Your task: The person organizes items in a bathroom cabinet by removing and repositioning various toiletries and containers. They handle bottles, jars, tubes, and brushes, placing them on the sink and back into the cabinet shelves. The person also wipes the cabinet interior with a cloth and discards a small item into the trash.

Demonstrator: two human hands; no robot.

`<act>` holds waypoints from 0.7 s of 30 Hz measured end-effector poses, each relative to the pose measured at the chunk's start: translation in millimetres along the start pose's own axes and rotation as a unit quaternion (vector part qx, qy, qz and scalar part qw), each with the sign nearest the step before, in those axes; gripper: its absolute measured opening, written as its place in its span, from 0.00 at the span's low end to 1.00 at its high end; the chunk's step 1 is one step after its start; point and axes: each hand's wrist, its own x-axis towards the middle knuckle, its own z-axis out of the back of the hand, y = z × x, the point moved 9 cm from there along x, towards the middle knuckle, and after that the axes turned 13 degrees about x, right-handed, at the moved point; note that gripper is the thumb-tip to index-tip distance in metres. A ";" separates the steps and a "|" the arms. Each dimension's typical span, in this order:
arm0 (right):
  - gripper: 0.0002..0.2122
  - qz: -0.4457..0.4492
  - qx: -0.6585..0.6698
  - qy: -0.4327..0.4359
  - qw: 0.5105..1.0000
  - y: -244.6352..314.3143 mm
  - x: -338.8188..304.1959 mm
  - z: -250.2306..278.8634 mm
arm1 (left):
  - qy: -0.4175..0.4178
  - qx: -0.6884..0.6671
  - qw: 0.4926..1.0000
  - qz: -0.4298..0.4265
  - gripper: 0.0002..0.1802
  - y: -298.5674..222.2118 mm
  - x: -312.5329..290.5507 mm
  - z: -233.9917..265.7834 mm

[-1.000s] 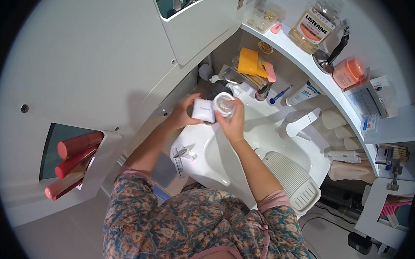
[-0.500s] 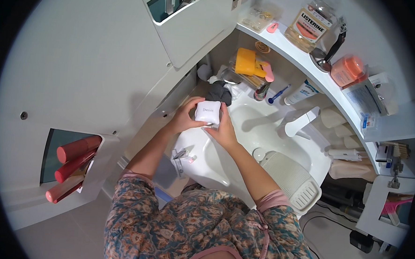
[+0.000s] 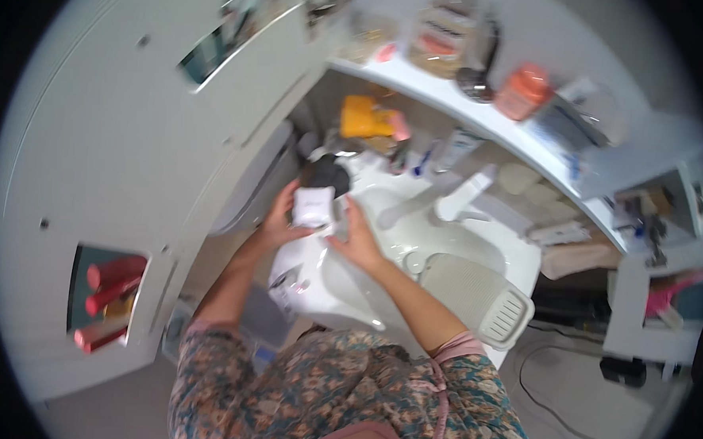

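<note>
A small white pillow-shaped case (image 3: 313, 207) with faint printing on top is held over the left rim of the white washbasin (image 3: 348, 287). My left hand (image 3: 276, 220) grips it from the left, thumb along its near edge. Just right of the case, my right hand (image 3: 358, 240) is apart from it, fingers and thumb spread with a gap between. A dark grey cloth-like bundle (image 3: 326, 175) lies right behind the case. The picture is blurred, so fine detail is lost.
A ribbed grey-white washboard (image 3: 474, 297) rests on the basin's right side, near the white tap (image 3: 464, 195). Behind stand a yellow item (image 3: 361, 118) and a tube (image 3: 457, 149). Above curves a white shelf (image 3: 445, 93) with bottles. A cabinet door with red tubes (image 3: 114, 302) is at left.
The whole view has shifted with my head, and the cabinet door at upper left looks turned. My right hand has come away from the white case, which stays in my left.
</note>
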 end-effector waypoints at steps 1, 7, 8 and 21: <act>0.42 0.007 -0.030 -0.004 1.000 18.0 -3.6 2.1 | -0.010 -0.042 0.999 -0.017 0.63 -3.4 -6.1 4.7; 0.16 0.122 -0.009 -0.086 0.989 166.2 -44.5 109.6 | -0.095 -0.039 0.995 0.016 0.56 -49.6 -45.3 42.1; 0.13 0.177 -0.023 -0.144 0.973 186.8 -60.0 144.4 | -0.101 -0.051 0.993 0.007 0.54 -57.6 -47.9 42.2; 0.06 0.231 -0.598 -0.378 0.668 307.4 -84.9 441.2 | -0.198 -0.037 0.972 -0.120 0.47 -182.9 -72.6 37.5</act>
